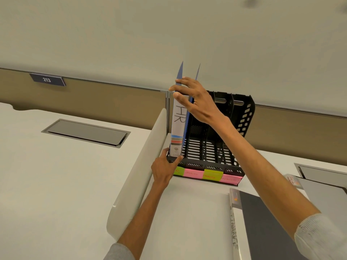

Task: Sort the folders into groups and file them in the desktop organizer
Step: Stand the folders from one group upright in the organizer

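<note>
The person leans in with both arms stretched toward the black desktop organizer standing at the back of the surface, a little right of the frame's centre. The right arm runs in a long diagonal from the lower right corner, grey sleeve pushed back, and the right hand grips the top of the HR folder, its fingers curled over the white spine and spread a little. The left arm comes up from the bottom edge, and the left hand pinches the foot of the same spine between thumb and forefinger, at the organizer's front left corner. The folder stands upright in the leftmost slot, spine toward the person, with its blue covers fanning apart above the hand. Coloured sticky notes line the organizer's front lip. In the lower right a grey FINANCE folder lies flat on the surface, under the right forearm. A pale divider panel rises just left of the organizer, and a plate reading 213 hangs at upper left
</note>
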Available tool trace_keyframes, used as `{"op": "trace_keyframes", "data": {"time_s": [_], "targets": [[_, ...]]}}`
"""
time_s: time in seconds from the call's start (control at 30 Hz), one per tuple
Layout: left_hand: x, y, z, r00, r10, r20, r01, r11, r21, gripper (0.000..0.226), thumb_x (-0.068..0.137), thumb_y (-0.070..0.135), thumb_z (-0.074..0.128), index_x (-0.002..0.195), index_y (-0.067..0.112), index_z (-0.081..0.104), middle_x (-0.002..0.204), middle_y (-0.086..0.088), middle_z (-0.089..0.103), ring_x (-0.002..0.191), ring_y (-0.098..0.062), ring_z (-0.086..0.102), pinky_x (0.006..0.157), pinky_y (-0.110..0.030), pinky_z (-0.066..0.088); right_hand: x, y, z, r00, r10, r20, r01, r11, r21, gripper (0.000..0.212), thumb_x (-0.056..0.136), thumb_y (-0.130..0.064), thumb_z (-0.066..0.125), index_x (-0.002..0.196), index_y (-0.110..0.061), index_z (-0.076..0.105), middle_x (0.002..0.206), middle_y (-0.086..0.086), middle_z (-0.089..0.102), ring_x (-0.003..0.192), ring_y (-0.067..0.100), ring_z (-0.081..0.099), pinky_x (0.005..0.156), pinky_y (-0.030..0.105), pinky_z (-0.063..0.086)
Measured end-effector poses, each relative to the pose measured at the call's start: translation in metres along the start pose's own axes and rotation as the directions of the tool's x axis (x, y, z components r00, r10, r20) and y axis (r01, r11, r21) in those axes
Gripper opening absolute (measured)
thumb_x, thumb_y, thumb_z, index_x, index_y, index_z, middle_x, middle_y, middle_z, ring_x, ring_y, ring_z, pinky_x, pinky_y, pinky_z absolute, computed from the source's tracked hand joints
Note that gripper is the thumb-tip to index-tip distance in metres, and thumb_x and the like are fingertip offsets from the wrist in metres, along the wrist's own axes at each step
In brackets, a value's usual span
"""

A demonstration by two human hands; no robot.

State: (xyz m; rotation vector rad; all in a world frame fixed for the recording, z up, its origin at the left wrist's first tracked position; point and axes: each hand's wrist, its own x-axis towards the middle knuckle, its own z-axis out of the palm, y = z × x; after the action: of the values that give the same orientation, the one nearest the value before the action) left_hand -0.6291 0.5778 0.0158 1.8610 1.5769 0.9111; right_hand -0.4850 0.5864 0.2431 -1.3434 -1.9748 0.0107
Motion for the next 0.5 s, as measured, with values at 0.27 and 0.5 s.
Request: {"op": "trace_keyframes", "data": {"time_s": [0.27, 0.5], "targets": [[-0.005, -0.006, 0.001, 0.997, 0.062, 0.055, -0.048, 0.975, -0.218, 0.076, 0.082, 0.050, 0.070, 0.144, 0.021, 0.038, 0.134, -0.002, 0.059, 0.119, -0.019, 0.059, 0.089, -0.015, 0.042, -0.006, 0.014, 0.027, 0.986, 0.111, 0.123, -0.117, 0.992, 0.042, 0.040, 0.102, -0.045, 0.037, 0.135, -0.032, 0.056, 0.155, 0.000, 0.036, 0.148, 0.015, 0.015, 0.118, 0.050, 0.018], [0.003, -0.014, 0.009, 0.988, 0.097, 0.121, -0.104, 0.993, 0.054, 0.098, 0.084, 0.073, 0.048, 0.155, 0.024, 0.001, 0.163, -0.006, 0.001, 0.149, -0.023, 0.010, 0.119, -0.047, 0.015, -0.009, 0.016, 0.037, 0.985, 0.125, 0.115, -0.127, 0.992, 0.017, 0.042, 0.100, -0.049, 0.038, 0.135, -0.034, 0.055, 0.157, 0.001, 0.032, 0.150, 0.016, 0.011, 0.117, 0.051, 0.018]]}}
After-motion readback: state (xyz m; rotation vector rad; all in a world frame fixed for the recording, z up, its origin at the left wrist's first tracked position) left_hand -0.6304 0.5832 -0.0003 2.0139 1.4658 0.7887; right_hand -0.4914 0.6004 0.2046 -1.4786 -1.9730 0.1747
